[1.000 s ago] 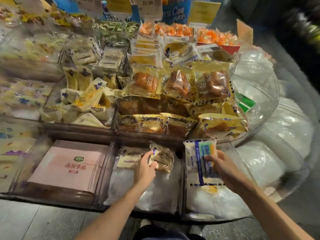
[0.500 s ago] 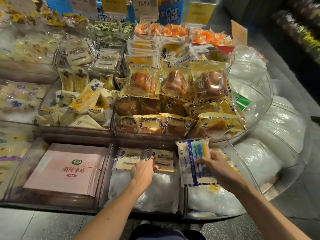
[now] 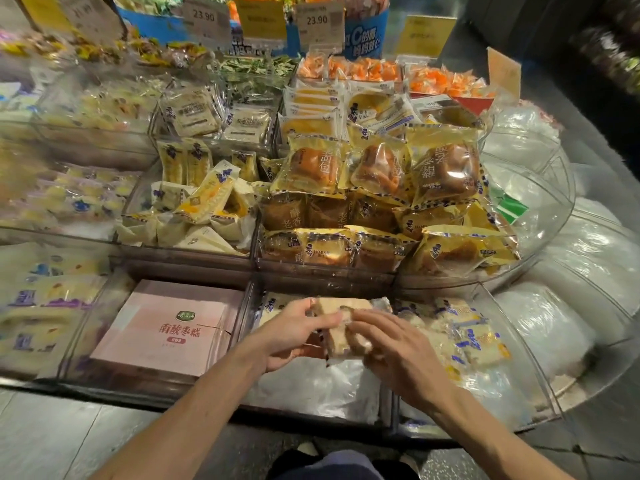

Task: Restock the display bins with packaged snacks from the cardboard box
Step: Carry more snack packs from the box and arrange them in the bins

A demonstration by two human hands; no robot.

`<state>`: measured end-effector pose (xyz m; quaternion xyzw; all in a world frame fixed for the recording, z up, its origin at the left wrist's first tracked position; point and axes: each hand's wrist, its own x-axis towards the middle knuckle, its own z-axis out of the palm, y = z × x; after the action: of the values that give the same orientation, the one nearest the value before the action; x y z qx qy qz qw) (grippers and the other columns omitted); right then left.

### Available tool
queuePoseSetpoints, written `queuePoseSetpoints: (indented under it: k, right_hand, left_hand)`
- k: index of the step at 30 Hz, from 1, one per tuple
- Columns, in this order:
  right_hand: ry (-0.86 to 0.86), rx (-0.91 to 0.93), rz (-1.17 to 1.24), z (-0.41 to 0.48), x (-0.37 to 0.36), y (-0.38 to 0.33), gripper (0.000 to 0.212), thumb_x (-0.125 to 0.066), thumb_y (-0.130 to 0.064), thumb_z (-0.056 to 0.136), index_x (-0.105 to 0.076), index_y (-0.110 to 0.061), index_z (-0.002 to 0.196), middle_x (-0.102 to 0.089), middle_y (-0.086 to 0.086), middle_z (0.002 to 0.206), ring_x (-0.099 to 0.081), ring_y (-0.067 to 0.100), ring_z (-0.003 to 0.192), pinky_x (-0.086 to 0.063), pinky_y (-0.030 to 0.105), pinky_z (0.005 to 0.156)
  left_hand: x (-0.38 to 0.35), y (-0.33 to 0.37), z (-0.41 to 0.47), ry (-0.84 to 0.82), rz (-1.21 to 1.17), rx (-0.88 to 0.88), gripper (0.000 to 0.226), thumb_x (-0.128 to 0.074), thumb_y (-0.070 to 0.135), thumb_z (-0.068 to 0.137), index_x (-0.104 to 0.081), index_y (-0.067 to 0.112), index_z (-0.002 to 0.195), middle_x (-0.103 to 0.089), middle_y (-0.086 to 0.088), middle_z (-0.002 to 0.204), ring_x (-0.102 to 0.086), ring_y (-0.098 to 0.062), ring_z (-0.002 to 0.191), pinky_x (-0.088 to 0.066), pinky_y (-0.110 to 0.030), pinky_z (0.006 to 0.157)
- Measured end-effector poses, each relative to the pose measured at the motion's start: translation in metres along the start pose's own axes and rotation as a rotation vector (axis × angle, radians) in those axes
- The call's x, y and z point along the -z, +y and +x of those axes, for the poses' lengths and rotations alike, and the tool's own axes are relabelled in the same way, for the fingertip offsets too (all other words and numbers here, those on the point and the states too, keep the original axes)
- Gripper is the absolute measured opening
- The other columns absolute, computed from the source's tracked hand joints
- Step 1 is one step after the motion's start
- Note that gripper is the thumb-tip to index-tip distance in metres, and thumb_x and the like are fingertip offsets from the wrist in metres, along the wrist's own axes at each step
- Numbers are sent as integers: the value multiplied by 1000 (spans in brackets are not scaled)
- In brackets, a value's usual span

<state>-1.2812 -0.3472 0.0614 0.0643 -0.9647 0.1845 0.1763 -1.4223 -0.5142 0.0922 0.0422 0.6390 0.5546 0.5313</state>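
Both hands meet over the front middle bin (image 3: pixel 252 299), a clear compartment lined with white plastic. My left hand (image 3: pixel 294 332) and my right hand (image 3: pixel 391 344) together grip a pale beige snack packet (image 3: pixel 341 332), fingers curled round its two sides. A blue-and-white striped packet (image 3: pixel 479 341) lies in the front right bin (image 3: pixel 540 372) beside other pale packets. The cardboard box is out of sight.
A pink flat box (image 3: pixel 166 327) fills the front left bin. Behind it stand bins of yellow bread packets (image 3: pixel 377 174), triangular sandwich packs (image 3: pixel 204 206) and orange sweets (image 3: pixel 349 69). Price cards (image 3: pixel 204 19) stand at the back. White plastic padding (image 3: pixel 581 258) curves round the right end.
My right hand let go of the blue-striped packet, which now lies in the right bin, and moved left. Both hands now hold the beige packet together, lifted off the back of the middle bin.
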Motion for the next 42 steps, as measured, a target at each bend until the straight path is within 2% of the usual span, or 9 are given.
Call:
queuePoseSetpoints:
  k: [5,11,16,21,25,32,35,38,42]
  right_hand:
    - [-59,-327,282,-16,-21,-20,81,-57,-77,81,-38,-25,141,-43,-1,150,-42,15,136,-34,35,112]
    - [-323,-862,884,-10,-55,-45,60,-81,-23,81,-42,-28,126,-65,9,107,-73,20,69,-60,38,65]
    - [-289,-895,968,14,-65,-52,64,-78,-5,84,-39,-21,132,-66,10,112,-74,18,74,-55,24,60]
    - [-275,-786,909,50,-49,-34,60,-77,-6,84,-46,-22,133,-66,4,111,-73,11,87,-59,27,72]
    - [-411,-675,868,77,-40,-25,45,-79,-9,82,-58,-17,121,-71,4,112,-71,18,96,-61,34,76]
    - [-160,-1055,967,66,-47,-42,95,-84,-62,61,-34,-28,135,-57,-7,120,-63,13,105,-54,32,81]
    - [-348,-1176,1174,40,-63,-53,66,-84,-40,73,-53,-9,123,-72,9,112,-72,24,93,-60,43,78]
    - [-351,-1165,1163,30,-74,-59,30,-71,-13,91,-60,-2,116,-76,15,98,-73,25,79,-57,35,64]
    - [-469,-1151,1064,29,-83,-46,24,-72,-12,91,-62,-2,111,-75,17,98,-70,21,70,-54,32,55]
  left_hand:
    - [47,-32,-9,-24,235,-25,43,-65,3,90,-51,11,130,-68,-12,120,-71,-22,104,-61,-36,79]
    - [78,-58,-20,-22,350,43,54,-65,-3,90,-44,20,134,-69,-3,112,-70,-17,99,-59,-29,77]
    - [95,-68,-20,42,528,50,55,-79,9,82,-49,26,124,-62,-2,121,-64,-16,108,-60,-40,85]
    - [97,-59,-20,14,560,-44,20,-74,30,89,-64,25,105,-70,6,98,-67,-2,82,-53,-21,71]
    - [97,-56,-20,5,517,-33,26,-76,37,86,-73,15,100,-75,3,95,-71,-8,88,-55,-23,79]
    - [61,-84,-19,293,-275,-21,31,-73,16,88,-59,15,116,-72,-8,117,-67,-22,111,-51,-41,96]
    - [44,-94,-24,243,-461,43,35,-69,11,89,-56,10,121,-75,-6,108,-68,-25,109,-47,-50,104]
    - [41,-104,-27,260,-437,50,47,-74,17,84,-54,11,126,-75,-11,108,-70,-28,103,-55,-43,90]
    - [61,-117,-28,511,-175,30,83,-82,37,73,-33,26,139,-62,-7,118,-74,-23,88,-61,-34,78]
